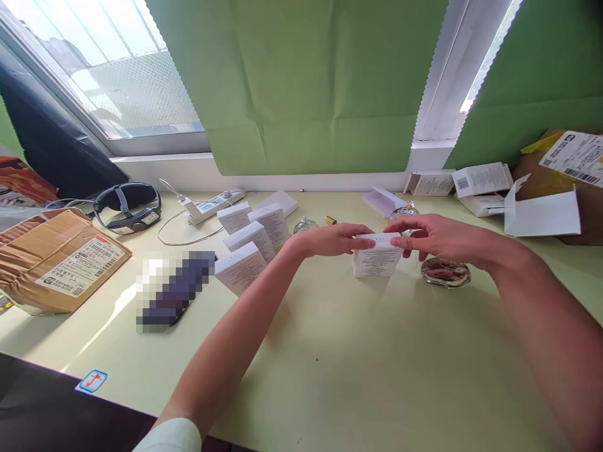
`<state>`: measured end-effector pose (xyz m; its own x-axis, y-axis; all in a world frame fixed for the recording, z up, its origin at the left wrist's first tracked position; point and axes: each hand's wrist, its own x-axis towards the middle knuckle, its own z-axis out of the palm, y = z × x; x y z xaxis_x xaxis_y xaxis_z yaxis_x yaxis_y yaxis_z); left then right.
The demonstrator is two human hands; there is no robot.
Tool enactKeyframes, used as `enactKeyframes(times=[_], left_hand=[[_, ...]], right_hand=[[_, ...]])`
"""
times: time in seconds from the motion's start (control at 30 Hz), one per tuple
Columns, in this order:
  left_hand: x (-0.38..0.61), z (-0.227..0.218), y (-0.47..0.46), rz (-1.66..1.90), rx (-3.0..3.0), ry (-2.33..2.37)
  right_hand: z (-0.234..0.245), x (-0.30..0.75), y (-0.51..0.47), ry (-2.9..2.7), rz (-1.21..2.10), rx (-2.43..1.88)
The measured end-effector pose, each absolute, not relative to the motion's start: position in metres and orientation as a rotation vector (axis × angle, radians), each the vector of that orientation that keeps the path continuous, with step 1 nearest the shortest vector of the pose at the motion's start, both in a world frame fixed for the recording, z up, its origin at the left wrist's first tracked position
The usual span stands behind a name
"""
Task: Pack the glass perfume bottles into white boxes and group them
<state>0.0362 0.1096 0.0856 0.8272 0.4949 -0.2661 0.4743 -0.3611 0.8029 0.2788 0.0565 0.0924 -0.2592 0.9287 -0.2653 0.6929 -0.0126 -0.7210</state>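
Note:
A small white printed box stands upright on the table, its top closed. My left hand grips its left upper edge, thumb on the near side. From the right, my right hand has thumb and fingers at the box's upper right corner. Just right of the box lies a clear glass bottle, below my right hand. Behind my right hand another glass bottle is partly hidden. A third glass bottle and a gold cap sit beyond my left wrist.
Several white boxes stand in a group at the left. A phone, a power strip, a black headset and a cardboard parcel lie farther left. Opened white cartons and a brown carton fill the back right.

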Motion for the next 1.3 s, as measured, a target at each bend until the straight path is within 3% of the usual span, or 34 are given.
enactKeyframes(times=[0.37,0.97,1.3], left_hand=[[0.038,0.089,0.105,0.094,2.073,0.734],[0.042,0.084,0.105,0.040,2.055,0.790],[0.046,0.096,0.084,0.220,2.463,0.865]], right_hand=[[0.090,0.279,0.055,-1.898,0.992,-1.736],[0.090,0.270,0.054,-1.926,1.056,-1.776],[0.115,0.293,0.045,-1.842,0.746,-1.797]])
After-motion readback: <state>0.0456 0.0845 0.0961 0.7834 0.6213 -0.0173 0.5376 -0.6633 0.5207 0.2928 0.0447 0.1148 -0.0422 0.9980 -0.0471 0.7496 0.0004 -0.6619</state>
